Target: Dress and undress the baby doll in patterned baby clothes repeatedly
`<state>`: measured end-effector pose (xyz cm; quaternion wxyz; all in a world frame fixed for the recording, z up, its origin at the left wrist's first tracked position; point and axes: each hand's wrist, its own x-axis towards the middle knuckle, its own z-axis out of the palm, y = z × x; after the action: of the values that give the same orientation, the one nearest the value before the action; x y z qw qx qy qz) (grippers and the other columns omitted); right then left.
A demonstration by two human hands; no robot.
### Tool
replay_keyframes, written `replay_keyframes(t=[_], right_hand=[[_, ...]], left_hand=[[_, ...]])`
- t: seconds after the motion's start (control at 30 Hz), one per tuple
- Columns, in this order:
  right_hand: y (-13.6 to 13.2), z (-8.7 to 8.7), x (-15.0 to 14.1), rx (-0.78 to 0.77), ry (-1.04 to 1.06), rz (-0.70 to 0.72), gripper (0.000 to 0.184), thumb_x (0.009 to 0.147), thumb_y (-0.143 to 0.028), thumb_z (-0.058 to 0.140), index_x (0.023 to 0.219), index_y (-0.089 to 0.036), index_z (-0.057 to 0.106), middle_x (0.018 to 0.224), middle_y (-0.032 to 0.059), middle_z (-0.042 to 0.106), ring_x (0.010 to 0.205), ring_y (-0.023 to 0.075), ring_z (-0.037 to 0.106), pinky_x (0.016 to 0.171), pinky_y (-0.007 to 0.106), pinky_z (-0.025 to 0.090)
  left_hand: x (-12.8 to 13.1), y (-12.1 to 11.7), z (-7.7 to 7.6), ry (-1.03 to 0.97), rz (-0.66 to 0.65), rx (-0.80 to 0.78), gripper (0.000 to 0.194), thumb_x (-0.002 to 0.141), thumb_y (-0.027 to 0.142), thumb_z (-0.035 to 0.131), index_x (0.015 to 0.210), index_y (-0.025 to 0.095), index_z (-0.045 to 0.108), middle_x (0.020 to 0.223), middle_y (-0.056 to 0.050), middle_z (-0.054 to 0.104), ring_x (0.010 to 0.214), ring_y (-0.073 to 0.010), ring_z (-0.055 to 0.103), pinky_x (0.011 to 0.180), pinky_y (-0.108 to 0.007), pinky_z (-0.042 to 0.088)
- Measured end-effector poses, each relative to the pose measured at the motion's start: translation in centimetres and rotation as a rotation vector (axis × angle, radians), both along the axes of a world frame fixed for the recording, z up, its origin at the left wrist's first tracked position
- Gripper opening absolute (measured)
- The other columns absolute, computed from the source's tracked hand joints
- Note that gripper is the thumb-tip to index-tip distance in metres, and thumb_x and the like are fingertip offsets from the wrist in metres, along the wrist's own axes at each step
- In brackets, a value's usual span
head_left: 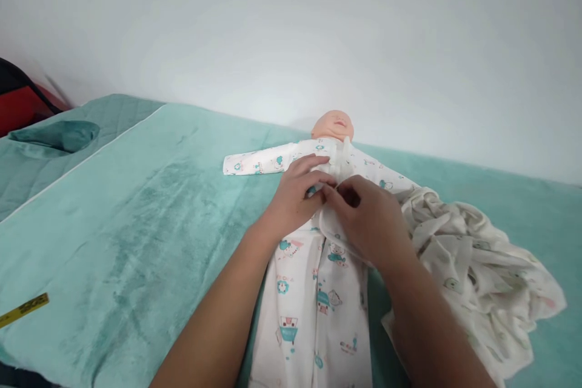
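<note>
A baby doll [333, 125] lies on its back, dressed in a white baby top [269, 159] with teal and pink prints and matching pants [297, 309]. Over the chest, my left hand [302, 191] has its thumb and index finger closed on the front edge of the top, while its other fingers rest on the cloth. My right hand [370, 212] pinches the same edge from the right, its fingertips meeting those of my left. Whatever fastening lies between the fingertips is hidden. One sleeve stretches out to the left; the other runs toward a crumpled cloth.
Bunched up on the right lies a white printed cloth [482, 279], close to my right forearm. A teal plush cover [150, 212] spreads under everything. At the far left are a folded teal fabric piece [57, 136], a red and black object [22, 100] and a yellow strip [25, 310]. A white wall [291, 30] rises behind.
</note>
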<state>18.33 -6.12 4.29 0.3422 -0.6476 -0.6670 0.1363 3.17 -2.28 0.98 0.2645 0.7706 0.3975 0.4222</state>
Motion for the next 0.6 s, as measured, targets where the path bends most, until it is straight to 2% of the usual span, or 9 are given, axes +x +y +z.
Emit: replay_keyframes(t=[0.13,0.37,0.6], right_hand=[[-0.6,0.0,-0.3,-0.057,-0.138,0.037,0.032,0.085,-0.05,0.061,0.073,-0.022,0.053,0.074,0.0026,0.062,0.063,0.0168,0.052,0.055,0.029,0.03],[-0.5,0.8,-1.2,-0.238,-0.332,-0.011,0.021,0.086,-0.04,0.056,0.074,-0.022,0.054,0.075,0.0026,0.063,0.061,0.0179,0.052,0.054,0.028,0.028],[-0.3,0.1,-2.3,-0.197,-0.416,-0.088,0.028,0.091,-0.045,0.048,0.076,-0.022,0.053,0.078,0.0032,0.066,0.062,0.018,0.053,0.055,0.029,0.024]], left_hand=[[-0.2,0.5,-0.2,-0.003,-0.018,-0.009,0.028,0.08,0.005,0.052,0.09,0.025,0.068,0.14,-0.001,0.055,0.139,-0.0222,0.039,0.117,-0.047,0.036],[-0.3,0.9,0.0,-0.019,-0.04,-0.045,0.018,0.087,0.012,0.052,0.085,0.022,0.066,0.14,-0.003,0.055,0.138,-0.0225,0.04,0.116,-0.047,0.034],[-0.2,0.9,0.1,-0.124,-0.028,-0.102,0.017,0.091,0.02,0.052,0.087,0.022,0.068,0.137,-0.004,0.058,0.134,-0.0227,0.044,0.115,-0.046,0.034]])
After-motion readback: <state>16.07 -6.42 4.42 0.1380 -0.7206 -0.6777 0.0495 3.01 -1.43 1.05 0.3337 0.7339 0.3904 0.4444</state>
